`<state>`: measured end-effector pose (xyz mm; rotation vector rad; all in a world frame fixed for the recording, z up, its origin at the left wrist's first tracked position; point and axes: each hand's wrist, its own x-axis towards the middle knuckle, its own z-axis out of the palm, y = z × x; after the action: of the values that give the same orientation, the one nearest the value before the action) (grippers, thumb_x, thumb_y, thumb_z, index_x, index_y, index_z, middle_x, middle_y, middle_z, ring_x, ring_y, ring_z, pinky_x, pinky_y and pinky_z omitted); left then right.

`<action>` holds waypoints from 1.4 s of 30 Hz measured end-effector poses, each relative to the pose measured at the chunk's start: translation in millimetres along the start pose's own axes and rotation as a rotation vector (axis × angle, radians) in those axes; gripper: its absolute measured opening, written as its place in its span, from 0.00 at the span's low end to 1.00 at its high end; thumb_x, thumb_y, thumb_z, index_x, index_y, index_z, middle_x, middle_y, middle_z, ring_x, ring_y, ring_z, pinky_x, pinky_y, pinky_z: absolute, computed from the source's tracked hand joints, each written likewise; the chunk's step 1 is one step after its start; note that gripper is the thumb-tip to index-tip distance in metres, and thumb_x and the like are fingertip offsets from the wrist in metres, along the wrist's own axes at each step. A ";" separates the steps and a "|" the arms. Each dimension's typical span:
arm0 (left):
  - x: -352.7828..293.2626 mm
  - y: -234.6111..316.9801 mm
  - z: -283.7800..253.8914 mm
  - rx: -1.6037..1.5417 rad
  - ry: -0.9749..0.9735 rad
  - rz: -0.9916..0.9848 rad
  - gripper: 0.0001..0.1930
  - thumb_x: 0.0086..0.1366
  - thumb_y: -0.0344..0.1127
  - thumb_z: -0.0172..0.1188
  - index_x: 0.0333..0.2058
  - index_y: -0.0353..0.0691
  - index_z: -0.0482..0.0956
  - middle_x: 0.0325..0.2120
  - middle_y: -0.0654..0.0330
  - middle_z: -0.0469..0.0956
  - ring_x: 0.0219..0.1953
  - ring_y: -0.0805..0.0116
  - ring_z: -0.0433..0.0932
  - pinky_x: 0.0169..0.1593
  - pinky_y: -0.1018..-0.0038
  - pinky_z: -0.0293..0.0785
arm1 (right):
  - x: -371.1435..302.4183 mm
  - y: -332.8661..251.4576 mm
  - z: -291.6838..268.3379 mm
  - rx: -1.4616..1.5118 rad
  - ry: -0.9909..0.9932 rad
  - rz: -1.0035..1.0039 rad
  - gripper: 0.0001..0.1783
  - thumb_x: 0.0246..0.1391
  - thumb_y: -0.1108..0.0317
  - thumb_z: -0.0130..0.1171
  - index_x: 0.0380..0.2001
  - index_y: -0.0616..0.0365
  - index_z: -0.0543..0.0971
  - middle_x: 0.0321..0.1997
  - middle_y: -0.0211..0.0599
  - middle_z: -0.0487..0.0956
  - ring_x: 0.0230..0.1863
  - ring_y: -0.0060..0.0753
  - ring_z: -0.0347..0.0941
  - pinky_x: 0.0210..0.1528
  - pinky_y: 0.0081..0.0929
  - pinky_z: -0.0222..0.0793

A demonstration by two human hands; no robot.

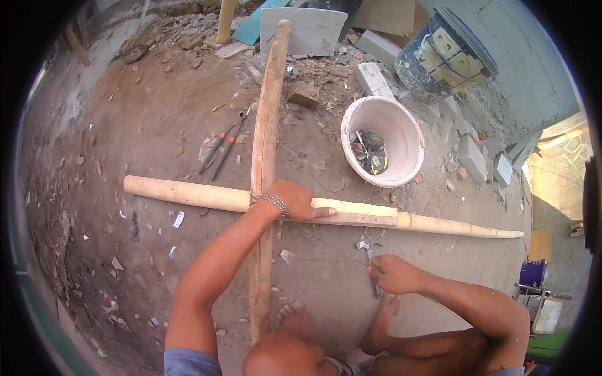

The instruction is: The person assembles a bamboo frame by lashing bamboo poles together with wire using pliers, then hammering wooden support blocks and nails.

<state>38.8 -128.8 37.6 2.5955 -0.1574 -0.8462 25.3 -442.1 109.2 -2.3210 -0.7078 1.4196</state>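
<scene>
A pale bamboo pole (188, 193) lies crosswise on the ground, over or against a longer wooden pole (266, 131) that runs away from me. My left hand (293, 202) is closed over the bamboo just right of the crossing, its thumb pointing right along it. My right hand (394, 274) is pinched closed above the ground, nearer to me. From its fingertips a faint, thin wire (342, 257) seems to run left; its far end is hard to make out. A hammer (374, 285) lies beside and partly behind that hand, and whether they touch is unclear.
Pliers with orange-marked handles (222, 145) lie beyond the bamboo, left of the long pole. A white bucket (382, 141) with tools inside stands at right; behind it is a larger dark, stained bucket (442, 56). Broken blocks (473, 158) and rubble line the wall. My bare feet (295, 318) are close by.
</scene>
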 end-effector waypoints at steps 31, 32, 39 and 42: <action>74.2 9.5 -3.6 -0.108 -0.318 -0.184 0.54 0.66 0.82 0.24 0.66 0.39 0.73 0.69 0.45 0.67 0.73 0.44 0.61 0.75 0.54 0.55 | 89.6 13.4 238.1 0.630 0.615 -0.115 0.19 0.73 0.66 0.43 0.58 0.66 0.74 0.54 0.63 0.80 0.58 0.66 0.76 0.59 0.49 0.72; 76.8 6.8 -2.8 -0.107 -0.311 -0.175 0.54 0.67 0.82 0.24 0.66 0.39 0.73 0.69 0.45 0.67 0.73 0.44 0.61 0.74 0.54 0.55 | 91.3 9.6 232.1 0.662 0.608 -0.091 0.19 0.73 0.67 0.44 0.57 0.67 0.75 0.54 0.62 0.80 0.57 0.65 0.77 0.58 0.48 0.72; 83.5 -4.9 -5.8 -0.059 -0.171 -0.259 0.53 0.66 0.80 0.37 0.60 0.30 0.76 0.62 0.38 0.74 0.66 0.41 0.71 0.69 0.53 0.65 | 152.7 1.4 203.0 0.933 0.913 -0.047 0.16 0.73 0.68 0.46 0.53 0.68 0.76 0.38 0.45 0.82 0.37 0.39 0.78 0.42 0.34 0.72; 77.4 -8.1 -4.4 0.089 -0.037 -0.348 0.51 0.64 0.80 0.45 0.56 0.29 0.80 0.57 0.37 0.78 0.61 0.41 0.77 0.64 0.53 0.72 | 165.4 -10.4 187.5 1.269 0.693 -0.002 0.15 0.73 0.68 0.47 0.53 0.65 0.77 0.32 0.31 0.77 0.31 0.23 0.71 0.36 0.26 0.68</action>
<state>103.9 -137.5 -4.3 2.7358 0.2604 -1.0254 -81.7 -335.8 -90.4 -1.5133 0.3476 0.5830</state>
